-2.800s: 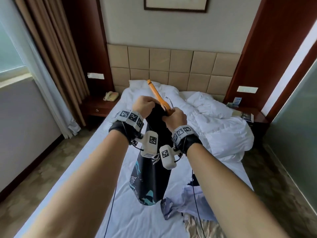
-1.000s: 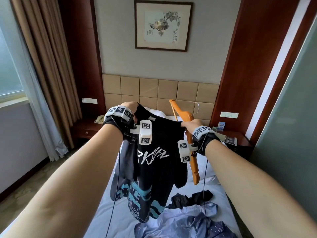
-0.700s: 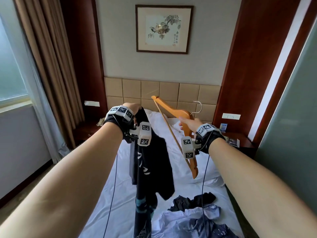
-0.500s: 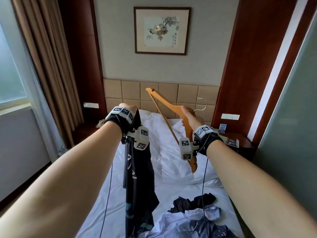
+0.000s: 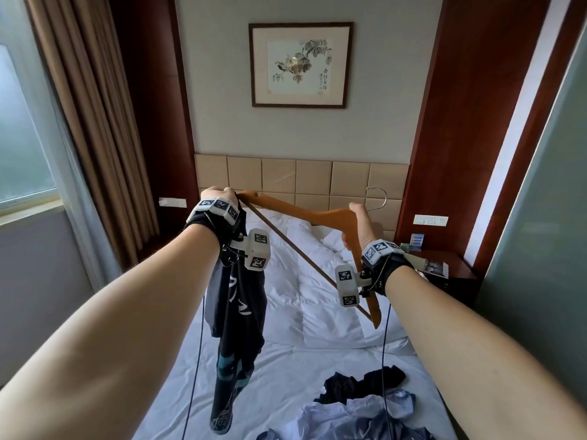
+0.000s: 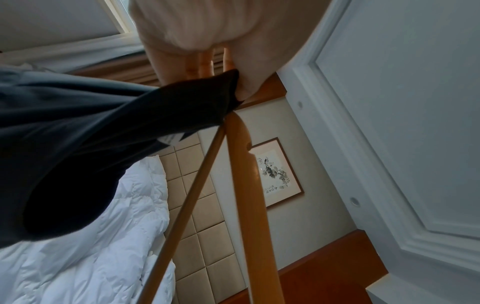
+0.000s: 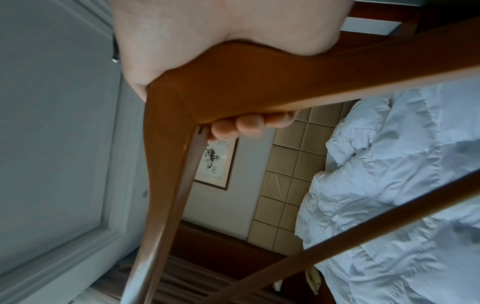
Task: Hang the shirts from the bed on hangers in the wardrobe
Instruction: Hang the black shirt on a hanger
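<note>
Out in front of me, above the bed (image 5: 286, 369), hangs the black shirt (image 5: 236, 315) with its teal and white print, bunched into a long drape that falls from my left hand (image 5: 219, 198) at about ten o'clock. That hand is clenched around the shirt's top edge, right where the tip of one arm of the wooden hanger (image 5: 305, 214) meets it; from the left wrist view the dark cloth sits over that tip. My right hand (image 5: 359, 228) at two o'clock grasps the hanger at its neck, thumb up along the near side, fingertips (image 7: 249, 123) curled round the far side. The hanger is tilted, its other arm pointing down toward four o'clock, its metal hook (image 5: 378, 196) jutting up beyond my thumb. More shirts (image 5: 359, 404) lie in a heap on the sheet at five o'clock. A rumpled white duvet (image 5: 305, 274) lies toward the padded headboard (image 5: 298, 176) at twelve o'clock, beneath a framed picture (image 5: 300, 63).
</note>
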